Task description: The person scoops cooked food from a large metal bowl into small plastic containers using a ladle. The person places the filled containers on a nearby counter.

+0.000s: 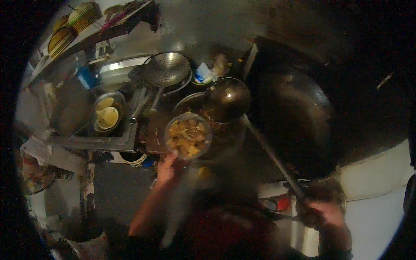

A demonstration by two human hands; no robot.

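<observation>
My left hand (167, 165) grips the near rim of a round clear container (190, 136) filled with chunky yellow-brown food. It is held over the edge of a large round pot (227, 143). My right hand (321, 211) is closed around the handle of a long metal ladle (276, 154). The ladle's bowl (227, 100) hangs over the far side of the pot, close beside the container, its rounded underside facing me. What lies inside the pot is dark and mostly hidden.
A large blackened wok (295, 123) sits to the right. Behind the pot a perforated metal skimmer (167, 70) rests on another vessel. To the left, a bowl with yellow pieces (109, 115) stands near a blue object (86, 78). A shelf (91, 39) runs along the upper left.
</observation>
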